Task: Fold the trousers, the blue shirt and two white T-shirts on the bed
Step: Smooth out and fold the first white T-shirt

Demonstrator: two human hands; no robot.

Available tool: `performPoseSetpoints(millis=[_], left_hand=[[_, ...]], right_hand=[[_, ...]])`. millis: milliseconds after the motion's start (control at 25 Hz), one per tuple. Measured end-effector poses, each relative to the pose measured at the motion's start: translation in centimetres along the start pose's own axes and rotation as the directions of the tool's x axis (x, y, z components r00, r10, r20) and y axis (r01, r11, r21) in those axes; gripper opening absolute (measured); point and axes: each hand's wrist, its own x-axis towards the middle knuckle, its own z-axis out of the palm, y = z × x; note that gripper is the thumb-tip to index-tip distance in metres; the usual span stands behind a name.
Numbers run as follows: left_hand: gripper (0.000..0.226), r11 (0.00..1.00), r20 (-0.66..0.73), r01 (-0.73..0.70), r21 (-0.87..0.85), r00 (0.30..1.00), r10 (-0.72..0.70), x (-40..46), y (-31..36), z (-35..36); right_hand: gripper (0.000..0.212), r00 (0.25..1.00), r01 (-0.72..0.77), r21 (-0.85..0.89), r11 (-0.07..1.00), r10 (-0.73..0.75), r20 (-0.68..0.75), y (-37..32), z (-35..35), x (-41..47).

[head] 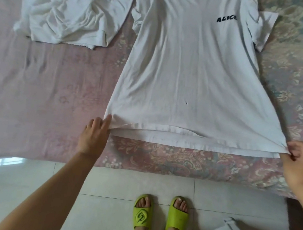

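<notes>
Bright, even daylight fills the view, soft and diffuse, with no hard shadows anywhere. At eight o'clock a pale window reflection (pixel 3 162) gleams on the glossy floor tiles (pixel 111 183), a mild glare patch. The spread white T-shirt (pixel 191 71) at the centre reads slightly cool and bluish but is not blown out; its folds cast only faint grey shading. The crumpled white T-shirt (pixel 74 8) at eleven o'clock shows gentle creases in shadow. Wide-angle distortion bows the bed edge (pixel 25 156) and stretches the left hand (pixel 94 136) and right hand (pixel 298 165) outward. Corners at two and ten o'clock go soft and hazy; the centre stays sharp.
</notes>
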Motion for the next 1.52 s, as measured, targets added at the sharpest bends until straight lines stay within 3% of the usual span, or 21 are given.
performPoseSetpoints(millis=[160,280,360,440,640,760,840,1000,1120,1240,1400,1440,1520], left_hand=[[0.05,0.994,-0.05,-0.025,0.111,0.998,0.031,-0.1,-0.2,-0.8],[0.04,0.973,-0.035,-0.061,0.224,0.997,0.07,-0.8,-1.5,-0.6],[0.044,0.961,0.018,-0.108,0.255,0.994,0.107,-1.6,-2.0,0.0],[0.037,0.954,-0.025,-0.141,0.263,0.988,0.153,-2.2,-2.0,0.5],[0.061,0.895,-0.012,-0.393,0.213,0.914,0.404,-1.4,-2.1,1.5],[0.058,0.887,0.056,-0.427,0.176,0.904,0.424,-2.0,-2.7,2.0],[0.066,0.901,0.053,-0.405,0.157,0.914,0.402,-2.6,-2.5,1.8],[0.064,0.911,0.007,-0.398,0.113,0.917,0.399,-2.6,-0.2,1.1],[0.072,0.867,0.012,-0.493,0.072,0.869,0.494,-1.5,0.5,1.6],[0.054,0.865,0.036,-0.499,0.044,0.866,0.498,-0.9,0.1,1.9],[0.055,0.823,0.024,-0.556,0.112,0.83,0.557,-1.4,-1.5,2.5],[0.056,0.817,0.009,-0.564,0.119,0.824,0.567,-1.5,-1.7,2.5],[0.059,0.819,-0.01,-0.565,0.101,0.823,0.569,-1.5,-1.7,2.4]], right_hand=[[0.014,0.998,-0.043,-0.098,0.994,0.038,-0.048,-0.1,-0.8,-0.2],[0.028,0.996,0.076,-0.376,0.923,-0.049,0.079,2.2,-2.2,0.6],[0.038,0.96,0.28,-0.604,0.746,-0.232,0.159,3.7,-2.4,1.3],[0.051,0.914,0.395,-0.748,0.533,-0.308,0.263,2.9,-2.0,1.0],[0.063,0.777,0.6,-0.755,0.265,-0.417,0.471,7.1,-0.6,1.7],[0.05,0.732,0.626,-0.736,0.257,-0.518,0.442,9.1,-0.2,2.1],[0.044,0.734,0.647,-0.69,0.325,-0.511,0.447,8.5,-0.9,1.4],[0.058,0.738,0.644,-0.694,0.322,-0.499,0.454,6.2,-0.9,0.8],[0.07,0.622,0.764,-0.558,0.325,-0.604,0.499,4.4,0.4,-0.3],[0.069,0.543,0.809,-0.526,0.261,-0.673,0.502,4.2,0.2,0.1],[0.076,0.521,0.811,-0.544,0.214,-0.686,0.508,7.8,-2.0,1.2],[0.076,0.537,0.799,-0.549,0.245,-0.7,0.471,7.9,-2.3,1.2],[0.054,0.613,0.739,-0.583,0.337,-0.694,0.377,6.4,-2.2,0.1]])
